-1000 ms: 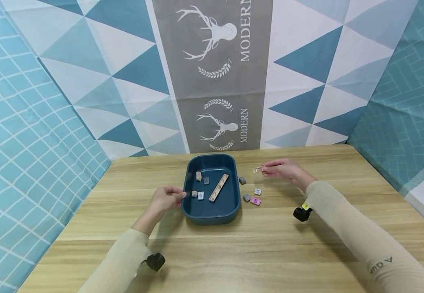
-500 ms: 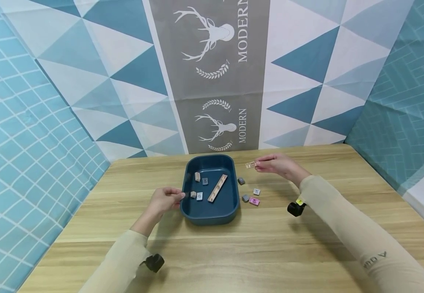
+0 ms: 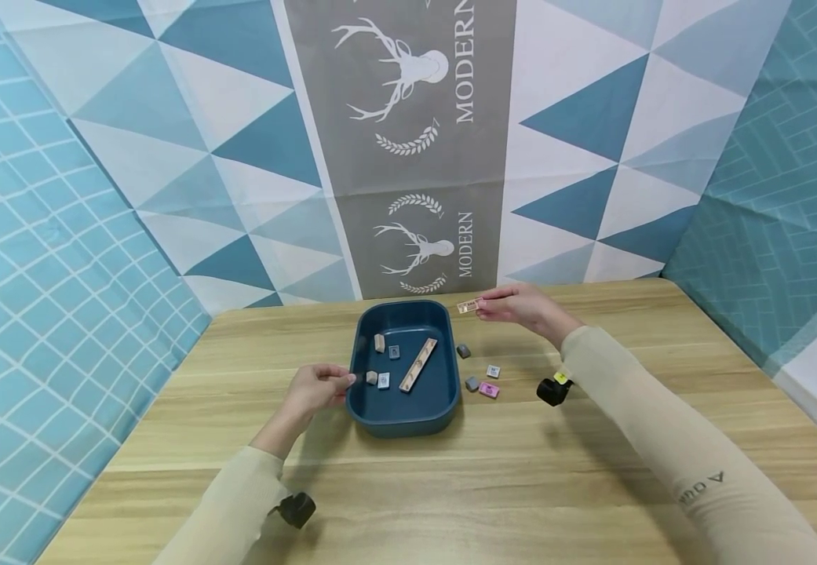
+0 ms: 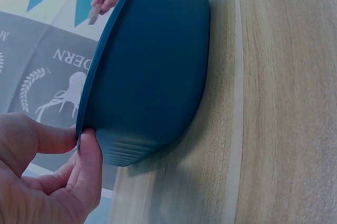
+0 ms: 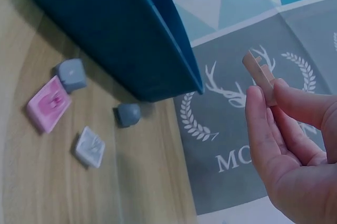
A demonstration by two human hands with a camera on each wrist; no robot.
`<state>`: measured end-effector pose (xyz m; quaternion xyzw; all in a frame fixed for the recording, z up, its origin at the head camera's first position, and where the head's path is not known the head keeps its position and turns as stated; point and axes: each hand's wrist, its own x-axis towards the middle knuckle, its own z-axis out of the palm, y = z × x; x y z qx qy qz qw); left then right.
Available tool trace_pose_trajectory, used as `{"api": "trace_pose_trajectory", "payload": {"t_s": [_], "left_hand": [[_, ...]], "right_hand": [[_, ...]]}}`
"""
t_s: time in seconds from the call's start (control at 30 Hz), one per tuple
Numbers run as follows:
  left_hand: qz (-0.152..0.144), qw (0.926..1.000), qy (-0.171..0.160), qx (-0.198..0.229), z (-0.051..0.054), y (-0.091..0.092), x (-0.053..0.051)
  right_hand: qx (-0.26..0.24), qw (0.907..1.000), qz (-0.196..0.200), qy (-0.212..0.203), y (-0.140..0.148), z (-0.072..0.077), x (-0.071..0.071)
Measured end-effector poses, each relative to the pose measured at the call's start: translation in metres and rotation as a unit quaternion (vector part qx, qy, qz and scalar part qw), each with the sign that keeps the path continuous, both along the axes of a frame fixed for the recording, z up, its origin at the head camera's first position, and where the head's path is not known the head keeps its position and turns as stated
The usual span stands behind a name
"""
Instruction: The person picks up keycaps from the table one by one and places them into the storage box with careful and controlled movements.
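In the head view my left hand [image 3: 319, 386] is at the left side of a dark blue bin [image 3: 404, 424]. Its thumb and fingers pinch the bin's rim [image 4: 87, 90], as the left wrist view shows. My right hand [image 3: 521, 304] is raised beyond the bin's back right corner. Between thumb and fingertips it holds a small flat wooden block [image 5: 259, 74] with dark printed marks on its face. Inside the bin lie a long printed wooden strip [image 3: 418, 366], two small wooden pieces [image 3: 379, 343], a grey tile [image 3: 394, 352] and a white tile [image 3: 383, 380].
Right of the bin, a pink tile [image 5: 49, 104], a white tile [image 5: 90, 147] and two grey blocks [image 5: 128, 114] lie on the wooden table [image 3: 408, 494]. A patterned cloth wall [image 3: 422, 157] stands behind the table, with more cloth at both sides.
My right hand has moved left and away from me with the wooden block, toward the bin's back right corner. My left hand stays at the rim.
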<state>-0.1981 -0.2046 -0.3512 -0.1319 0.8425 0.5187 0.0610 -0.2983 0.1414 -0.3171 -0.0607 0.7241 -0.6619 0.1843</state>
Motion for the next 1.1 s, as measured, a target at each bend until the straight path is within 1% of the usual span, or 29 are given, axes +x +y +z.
{"api": "trace_pose_trajectory", "payload": {"t_s": [0.13,0.33,0.53,0.7,0.9,0.97,1.1], "left_hand": [[0.000,1.0000,0.002,0.000,0.000,-0.001,0.000],[-0.001,1.0000,0.000,-0.001,-0.001,-0.002,-0.001],[0.001,1.0000,-0.004,-0.002,0.000,-0.002,-0.001],[0.000,1.0000,-0.002,-0.001,0.001,-0.001,-0.001],[0.003,1.0000,0.007,0.000,0.001,0.000,0.000],[0.003,1.0000,0.006,0.000,0.001,0.000,0.001],[0.002,1.0000,0.007,-0.001,0.001,0.000,0.002]], "right_hand": [[0.003,1.0000,0.007,0.004,-0.007,0.006,-0.001],[0.000,0.9998,0.018,0.007,-0.021,0.009,-0.003],[-0.027,0.9995,0.010,-0.010,-0.036,0.014,-0.006],[-0.037,0.9992,0.001,-0.013,-0.048,0.019,-0.008],[-0.057,0.9982,0.009,-0.012,-0.063,0.020,-0.010],[-0.061,0.9981,0.008,-0.013,-0.068,0.021,-0.010],[-0.052,0.9986,0.004,-0.011,-0.078,0.023,-0.011]]}}
